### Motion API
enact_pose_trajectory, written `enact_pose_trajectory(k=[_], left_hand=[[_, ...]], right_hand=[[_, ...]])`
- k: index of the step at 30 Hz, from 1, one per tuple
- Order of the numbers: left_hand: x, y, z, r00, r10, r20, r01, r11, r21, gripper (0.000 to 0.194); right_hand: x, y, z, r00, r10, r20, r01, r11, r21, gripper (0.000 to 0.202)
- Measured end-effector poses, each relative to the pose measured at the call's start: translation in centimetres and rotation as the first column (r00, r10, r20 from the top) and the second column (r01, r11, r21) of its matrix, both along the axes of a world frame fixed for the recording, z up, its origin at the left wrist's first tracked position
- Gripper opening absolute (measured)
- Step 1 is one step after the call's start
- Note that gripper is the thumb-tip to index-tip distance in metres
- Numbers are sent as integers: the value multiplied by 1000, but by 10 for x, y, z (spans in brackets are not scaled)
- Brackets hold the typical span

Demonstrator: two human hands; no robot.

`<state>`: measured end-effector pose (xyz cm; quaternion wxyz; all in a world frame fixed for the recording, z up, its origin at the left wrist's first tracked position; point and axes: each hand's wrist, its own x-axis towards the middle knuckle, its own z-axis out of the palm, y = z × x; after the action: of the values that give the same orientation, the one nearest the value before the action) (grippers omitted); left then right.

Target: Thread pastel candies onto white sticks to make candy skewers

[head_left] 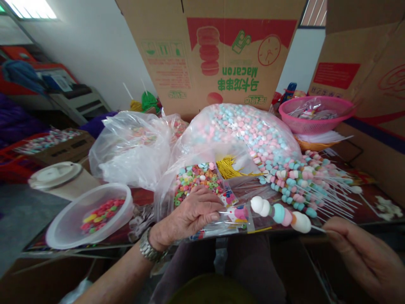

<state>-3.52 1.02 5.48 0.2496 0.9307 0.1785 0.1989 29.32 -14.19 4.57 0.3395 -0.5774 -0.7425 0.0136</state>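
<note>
Right fingers: clamped on the white stick
Left fingers: closed on the clear wrapper
Marshmallow skewer: between them, probably light, its sweets soft, easily dented
White stick: likely stiff, the best hold

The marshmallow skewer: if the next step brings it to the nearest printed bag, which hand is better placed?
Probably the right hand: it pinches the marshmallow skewer by its bare end; the other end points toward that printed bag, at the left hand.
</note>
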Motion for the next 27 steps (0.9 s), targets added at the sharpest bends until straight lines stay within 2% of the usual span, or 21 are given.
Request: enact_pose_trajectory(k=[3,6,10,14,15,16,17,18,19,20,21,22,23,24,25,26,27], left_hand=[[1,-1,-4,1000,10,29,-10,1000,-12,34],[2,0,-7,998,45,51,-45,999,0,30],[5,3,-2,997,71,-31,-69,996,62,27],[13,8,10,985,21,-169,16,977,214,22],[16,9,10,990,46,-132,-10,964,266,21],[19,10,9,993,107,-41,-90,948,306,20],[22,9,6,975,197,102,-219,927,304,23],[26,8,2,911,309,275,-374,899,229,33],[31,6,-4,786,432,442,-508,859,63,47],[36,2,-10,625,554,550,-559,809,-180,63],[41,-1,-15,465,663,587,-487,745,-456,68],[45,-6,-20,370,757,539,-299,646,-702,65],[49,-9,-23,350,818,456,-71,509,-858,63],[53,-13,-24,360,849,386,128,365,-922,59],[56,-15,-24,384,856,346,268,256,-929,56],[58,-17,-23,398,853,339,345,203,-916,54],[60,-17,-22,399,847,351,377,197,-905,51]], right_hand=[[-9,2,0,998,24,55,-29,996,83,16],[-14,0,-1,995,58,86,-65,995,79,18],[-14,-4,-4,991,93,92,-93,996,-8,15],[-22,-1,-17,990,100,-104,-120,970,-212,17],[-29,2,-23,980,74,-187,-122,958,-261,19],[-36,4,-31,961,27,-277,-114,947,-301,21],[-45,7,-40,928,-32,-370,-101,937,-334,24],[-54,10,-51,882,-88,-462,-98,926,-363,27],[-64,13,-61,827,-132,-546,-110,915,-388,30],[-74,16,-71,767,-163,-620,-134,905,-404,32],[-83,19,-80,711,-180,-679,-166,896,-412,34],[-93,22,-88,667,-185,-721,-203,886,-416,35],[-101,24,-94,636,-183,-750,-239,877,-417,35],[-108,26,-98,614,-182,-768,-264,870,-417,35],[-115,27,-101,599,-183,-780,-287,860,-422,36],[-121,29,-102,583,-184,-791,-312,849,-427,36],[-126,30,-103,560,-190,-806,-333,840,-429,37]])
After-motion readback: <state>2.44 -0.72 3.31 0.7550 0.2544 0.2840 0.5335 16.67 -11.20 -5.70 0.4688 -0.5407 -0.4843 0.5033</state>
